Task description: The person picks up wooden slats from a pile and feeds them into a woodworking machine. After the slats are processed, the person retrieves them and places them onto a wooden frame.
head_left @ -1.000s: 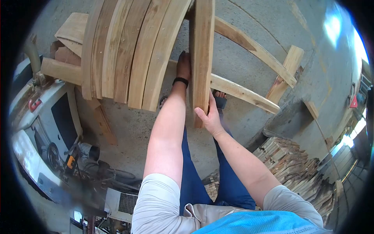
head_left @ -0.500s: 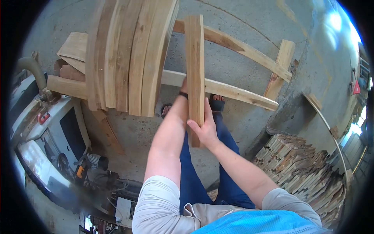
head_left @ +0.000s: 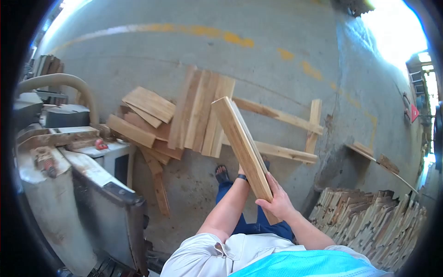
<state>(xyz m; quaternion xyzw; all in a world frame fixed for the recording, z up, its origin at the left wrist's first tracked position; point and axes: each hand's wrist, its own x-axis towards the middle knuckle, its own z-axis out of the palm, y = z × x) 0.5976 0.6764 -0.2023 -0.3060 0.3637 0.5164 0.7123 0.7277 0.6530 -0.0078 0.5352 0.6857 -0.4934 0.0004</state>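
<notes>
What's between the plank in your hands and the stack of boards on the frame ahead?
In the head view the far end of the held plank overlaps the board stack in the picture, so no gap shows; whether they touch is unclear. The right hand grips its near end.

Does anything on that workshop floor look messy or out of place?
Yes. Loose offcuts lie scattered at odd angles on the concrete beside the stacked boards. The plank in the right hand is tilted.

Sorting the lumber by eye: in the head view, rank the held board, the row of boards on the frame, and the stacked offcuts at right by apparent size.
1. Stacked offcuts, though nearness may inflate them.
2. Row of boards.
3. Held board, gripped by the right hand; nearest the camera, so unsure.
</notes>
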